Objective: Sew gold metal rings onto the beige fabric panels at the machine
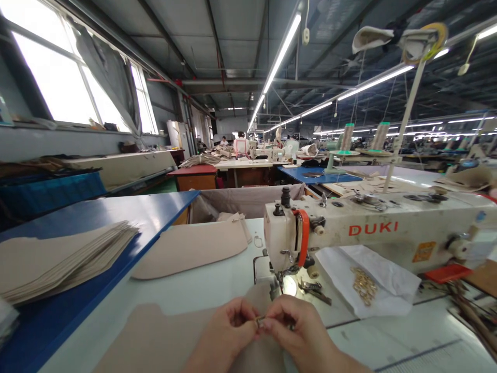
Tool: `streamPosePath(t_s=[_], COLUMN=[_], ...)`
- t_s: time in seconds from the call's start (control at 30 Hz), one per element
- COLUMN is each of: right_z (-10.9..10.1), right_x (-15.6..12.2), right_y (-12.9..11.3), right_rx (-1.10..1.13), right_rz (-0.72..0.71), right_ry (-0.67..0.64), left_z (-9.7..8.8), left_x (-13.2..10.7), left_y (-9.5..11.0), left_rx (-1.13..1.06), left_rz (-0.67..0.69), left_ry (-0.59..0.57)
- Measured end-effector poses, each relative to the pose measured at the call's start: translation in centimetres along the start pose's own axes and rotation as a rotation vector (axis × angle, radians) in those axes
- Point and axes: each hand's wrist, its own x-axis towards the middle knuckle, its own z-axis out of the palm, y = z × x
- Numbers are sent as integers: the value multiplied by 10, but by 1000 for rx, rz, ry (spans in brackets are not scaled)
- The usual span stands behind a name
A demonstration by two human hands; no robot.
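Note:
My left hand (233,327) and my right hand (297,326) meet in front of the sewing machine's needle. Thumb and forefinger of each are pinched on a small gold-coloured metal piece (260,321), whose exact shape is mostly hidden by the fingertips. Beneath them lies a beige fabric panel (163,331), with part of it reaching toward the presser foot. The white sewing machine (334,233) stands just beyond, its lamp lit by the needle. Several gold-coloured metal rings or buckles (364,286) rest on a white sheet (392,300) under the machine arm.
Another beige panel (194,246) lies on the pale machine table (155,295), behind my left hand. At left, a blue table (116,207) carries a stack of beige panels (58,259). Small metal attachments (316,291) sit right of the needle. Thread cones (345,139) stand behind the machine.

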Motion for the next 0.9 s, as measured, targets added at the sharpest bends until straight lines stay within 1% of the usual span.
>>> streamPosePath(t_s=[0.1, 0.17, 0.3, 0.37, 0.43, 0.57, 0.63, 0.77, 0.9], right_z=[1, 1, -1, -2, -3, -2, -2, -1, -3], right_x=[-1, 0, 1, 0, -1, -4, -5, -4, -4], right_y=[-4, -6, -4, -3, -3, -4, -3, -1, 0], right_rx=[-15, -53, -114, -102, -80, -38, 49, 300, 323], right_rz=[36, 26, -7, -15, -32, -58, -16, 101, 170], right_ry=[50, 79, 92, 80, 63, 43, 39, 23, -14], left_z=[0, 0, -1, 0, 1, 2, 2, 2, 3], left_x=[-3, -4, -5, -6, -7, -12, -14, -18, -18], left_y=[2, 2, 2, 3, 3, 2, 3, 3, 2], left_rx=[-22, -30, -44, -52, -37, 43, 76, 143, 169], left_rz=[32, 38, -25, -21, 17, 139, 193, 256, 263], left_ry=[-9, -17, -26, -26, -16, 20, 41, 60, 57])
